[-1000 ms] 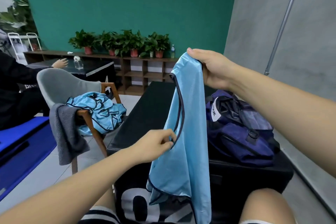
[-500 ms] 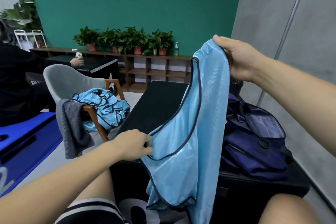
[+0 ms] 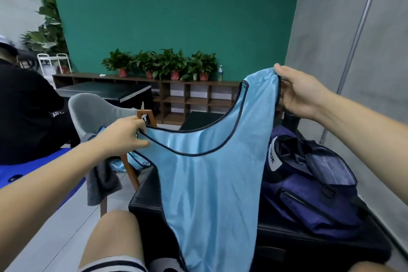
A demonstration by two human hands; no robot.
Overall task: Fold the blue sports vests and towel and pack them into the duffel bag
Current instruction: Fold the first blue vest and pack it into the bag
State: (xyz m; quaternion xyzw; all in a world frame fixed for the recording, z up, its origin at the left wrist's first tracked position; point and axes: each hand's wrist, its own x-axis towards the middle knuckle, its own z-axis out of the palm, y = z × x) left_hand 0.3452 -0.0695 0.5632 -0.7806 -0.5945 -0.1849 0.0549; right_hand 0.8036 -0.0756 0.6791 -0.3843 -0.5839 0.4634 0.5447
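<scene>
A light blue sports vest (image 3: 209, 183) with dark trim hangs spread in front of me, above the black table (image 3: 198, 119). My left hand (image 3: 125, 134) pinches its left shoulder strap. My right hand (image 3: 295, 93) grips the right strap, held higher. An open navy duffel bag (image 3: 309, 190) lies on the table to the right, partly behind the vest. More blue vests (image 3: 136, 159) lie on the chair behind my left hand, mostly hidden. A grey towel (image 3: 101, 181) drapes over that chair's front.
The grey chair (image 3: 97, 110) with wooden legs stands left of the table. A person in black (image 3: 26, 104) sits at far left by another dark table (image 3: 106, 90). A low shelf with potted plants (image 3: 163, 66) lines the green wall. My knees are at the bottom.
Both hands have moved apart, the left going left and up, so the vest now hangs stretched wide by its two straps. The view has tilted upward.
</scene>
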